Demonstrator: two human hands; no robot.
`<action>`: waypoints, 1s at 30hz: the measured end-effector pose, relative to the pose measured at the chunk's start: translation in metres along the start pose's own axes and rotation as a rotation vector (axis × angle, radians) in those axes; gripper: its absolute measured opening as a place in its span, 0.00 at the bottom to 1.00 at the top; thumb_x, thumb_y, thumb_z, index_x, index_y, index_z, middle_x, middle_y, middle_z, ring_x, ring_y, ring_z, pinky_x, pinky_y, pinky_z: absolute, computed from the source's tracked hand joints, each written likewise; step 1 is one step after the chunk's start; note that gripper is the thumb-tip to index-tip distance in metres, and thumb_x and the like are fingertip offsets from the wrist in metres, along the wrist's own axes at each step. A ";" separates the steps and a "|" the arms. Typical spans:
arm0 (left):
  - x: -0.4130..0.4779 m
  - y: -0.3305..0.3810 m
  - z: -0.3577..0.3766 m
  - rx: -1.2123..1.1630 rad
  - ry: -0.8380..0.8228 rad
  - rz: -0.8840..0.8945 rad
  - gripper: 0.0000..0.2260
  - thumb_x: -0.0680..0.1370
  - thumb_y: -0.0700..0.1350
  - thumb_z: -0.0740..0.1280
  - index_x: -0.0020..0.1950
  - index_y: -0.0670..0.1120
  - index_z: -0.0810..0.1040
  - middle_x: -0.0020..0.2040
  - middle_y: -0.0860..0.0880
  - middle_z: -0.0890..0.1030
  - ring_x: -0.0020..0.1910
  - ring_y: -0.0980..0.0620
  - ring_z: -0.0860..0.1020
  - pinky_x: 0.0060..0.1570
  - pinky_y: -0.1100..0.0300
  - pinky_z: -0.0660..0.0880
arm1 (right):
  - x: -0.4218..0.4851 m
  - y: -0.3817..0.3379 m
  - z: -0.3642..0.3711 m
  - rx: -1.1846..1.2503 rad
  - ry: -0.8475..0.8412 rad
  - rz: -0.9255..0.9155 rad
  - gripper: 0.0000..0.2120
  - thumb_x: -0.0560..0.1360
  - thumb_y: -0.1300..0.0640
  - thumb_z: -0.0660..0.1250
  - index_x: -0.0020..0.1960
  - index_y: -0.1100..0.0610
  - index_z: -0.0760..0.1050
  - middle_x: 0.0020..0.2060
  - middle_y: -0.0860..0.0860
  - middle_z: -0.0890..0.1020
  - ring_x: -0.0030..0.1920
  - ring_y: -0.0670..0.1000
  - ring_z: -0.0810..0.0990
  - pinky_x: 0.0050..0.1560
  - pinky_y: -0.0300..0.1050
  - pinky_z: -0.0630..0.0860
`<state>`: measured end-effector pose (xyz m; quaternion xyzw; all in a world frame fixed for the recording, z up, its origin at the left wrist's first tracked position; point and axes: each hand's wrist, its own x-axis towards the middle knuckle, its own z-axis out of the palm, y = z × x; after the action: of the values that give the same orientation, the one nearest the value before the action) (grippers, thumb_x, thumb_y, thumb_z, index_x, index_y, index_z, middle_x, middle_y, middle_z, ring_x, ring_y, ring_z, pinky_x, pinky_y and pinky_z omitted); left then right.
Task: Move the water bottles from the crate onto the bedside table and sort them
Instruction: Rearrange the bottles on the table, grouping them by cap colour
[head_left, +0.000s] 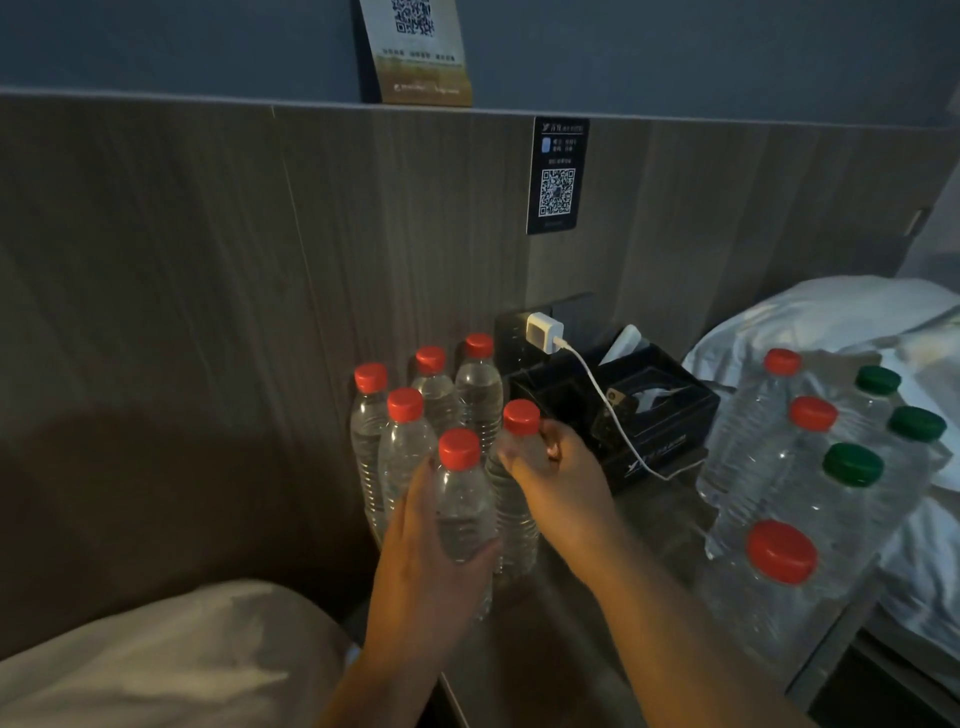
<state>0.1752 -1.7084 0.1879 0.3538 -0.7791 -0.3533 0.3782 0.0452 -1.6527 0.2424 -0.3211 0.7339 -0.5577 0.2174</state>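
The left hand (421, 561) is wrapped around the body of the front bottle (462, 512), with the fingers curled behind it and the thumb laid across its near side. The right hand (558, 480) is closed on the shoulder of a second bottle (515, 525), which is gripped just under its red cap. Both bottles are held upright, long axes vertical and caps pointing up. They are set side by side over the tabletop (550, 654), just left of the black box (654, 415). Their bases are partly hidden, so contact with the tabletop cannot be confirmed.

Behind them, further left of the box, four more red-capped bottles (405, 457) are stood upright in a tight cluster against the wood wall panel (208, 312). A white charger (544, 327) is plugged in above the box's back left corner, and its cable (608, 410) is draped across the box. To the right of the box, a mixed group of bottles (753, 431) is stood upright, three red-capped and three green-capped, with white bedding (831, 312) beyond it. A QR sign (557, 176) is fixed to the panel above the box.
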 end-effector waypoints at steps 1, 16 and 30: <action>-0.003 -0.005 0.003 0.013 0.021 -0.007 0.41 0.65 0.50 0.78 0.73 0.62 0.60 0.68 0.59 0.71 0.67 0.57 0.70 0.64 0.51 0.73 | -0.003 0.005 0.001 0.052 -0.023 0.029 0.13 0.72 0.46 0.69 0.55 0.43 0.70 0.46 0.40 0.79 0.45 0.39 0.77 0.43 0.38 0.72; 0.000 -0.037 0.011 -0.172 0.063 -0.070 0.50 0.57 0.53 0.80 0.74 0.61 0.57 0.67 0.56 0.72 0.65 0.54 0.73 0.61 0.50 0.75 | 0.014 0.047 0.027 0.068 -0.244 0.030 0.20 0.73 0.52 0.71 0.58 0.37 0.67 0.47 0.39 0.79 0.44 0.36 0.78 0.32 0.29 0.73; 0.002 -0.060 0.019 -0.137 0.015 -0.020 0.50 0.59 0.52 0.79 0.75 0.60 0.56 0.68 0.53 0.73 0.64 0.50 0.75 0.61 0.46 0.76 | 0.041 0.091 0.046 0.366 -0.224 0.214 0.23 0.74 0.50 0.69 0.68 0.44 0.71 0.61 0.45 0.78 0.61 0.47 0.77 0.64 0.53 0.73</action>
<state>0.1757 -1.7342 0.1310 0.3375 -0.7467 -0.4068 0.4038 0.0268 -1.6981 0.1438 -0.2568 0.6215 -0.6162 0.4100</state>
